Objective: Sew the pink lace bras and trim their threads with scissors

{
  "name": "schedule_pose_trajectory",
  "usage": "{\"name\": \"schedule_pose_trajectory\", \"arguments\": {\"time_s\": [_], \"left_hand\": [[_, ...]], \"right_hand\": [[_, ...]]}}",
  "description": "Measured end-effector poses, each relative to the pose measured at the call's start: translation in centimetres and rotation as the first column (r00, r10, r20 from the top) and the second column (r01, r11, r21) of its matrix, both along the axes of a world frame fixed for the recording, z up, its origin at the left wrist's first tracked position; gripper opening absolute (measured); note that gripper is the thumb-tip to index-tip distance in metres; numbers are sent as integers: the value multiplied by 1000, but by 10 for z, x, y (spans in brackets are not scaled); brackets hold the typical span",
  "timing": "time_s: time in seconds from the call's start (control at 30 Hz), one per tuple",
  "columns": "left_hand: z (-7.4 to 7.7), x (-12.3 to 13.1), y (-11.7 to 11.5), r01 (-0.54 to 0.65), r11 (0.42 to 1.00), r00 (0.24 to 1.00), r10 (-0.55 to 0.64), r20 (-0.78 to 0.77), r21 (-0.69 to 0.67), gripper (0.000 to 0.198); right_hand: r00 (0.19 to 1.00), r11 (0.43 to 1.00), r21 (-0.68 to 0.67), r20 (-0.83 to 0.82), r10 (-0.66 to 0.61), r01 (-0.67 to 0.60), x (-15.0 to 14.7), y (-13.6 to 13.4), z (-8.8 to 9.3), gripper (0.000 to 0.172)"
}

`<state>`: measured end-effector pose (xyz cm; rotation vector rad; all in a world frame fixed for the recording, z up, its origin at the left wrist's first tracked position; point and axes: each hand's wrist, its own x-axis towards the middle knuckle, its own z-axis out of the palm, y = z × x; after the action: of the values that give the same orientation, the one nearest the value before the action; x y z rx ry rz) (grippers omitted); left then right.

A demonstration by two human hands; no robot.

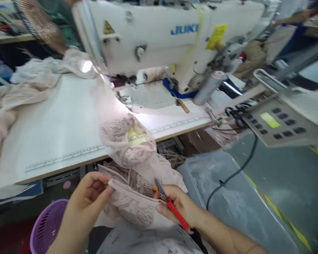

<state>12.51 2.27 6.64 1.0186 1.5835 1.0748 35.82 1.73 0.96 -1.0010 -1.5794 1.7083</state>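
My left hand [91, 197] pinches one end of the edge of a pale pink lace bra piece [134, 204] between thumb and fingertips. My right hand [178, 204] holds red-handled thread snips [177, 213], the dark blades pointing up and to the left. The fingers of that hand also grip the other end of the same edge, so it stretches between both hands over my lap. More joined pink lace pieces [127, 141], one with a yellow-green paper label [136, 135], hang over the table edge just beyond.
A white JUKI sewing machine [151, 35] stands on the white table [55, 116]. A small wooden-handled tool [182, 105] lies by its bed. A control panel [281, 121] juts in at right above a translucent plastic bin [228, 197]. A purple basket [46, 222] sits lower left.
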Motion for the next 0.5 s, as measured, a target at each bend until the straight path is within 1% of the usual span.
{"name": "schedule_pose_trajectory", "arguments": {"time_s": [0.07, 0.1, 0.23, 0.3, 0.4, 0.5], "left_hand": [[1, 1, 5, 43, 999, 993, -44, 110, 12, 24], [0, 0, 7, 73, 997, 987, -73, 141, 12, 23], [-3, -9, 10, 218, 976, 957, -207, 202, -30, 22], [-5, -12, 10, 265, 964, 942, -255, 217, -17, 19], [-7, -13, 9, 305, 952, 930, -303, 209, 21, 10], [-9, -12, 7, 286, 956, 937, -292, 191, 60, 12]], "right_hand": [[1000, 998, -56, 27, -4, 5, 0, -2, -5, 32], [999, 997, -69, 44, -11, 14, 0, -4, -7, 33], [995, 995, -86, 96, -38, 46, 4, -9, -15, 38], [993, 994, -94, 109, -44, 54, 6, -11, -19, 37], [990, 992, -92, 120, -76, 87, 9, -14, -23, 34], [988, 992, -86, 135, -79, 91, 11, -17, -26, 33]]}}
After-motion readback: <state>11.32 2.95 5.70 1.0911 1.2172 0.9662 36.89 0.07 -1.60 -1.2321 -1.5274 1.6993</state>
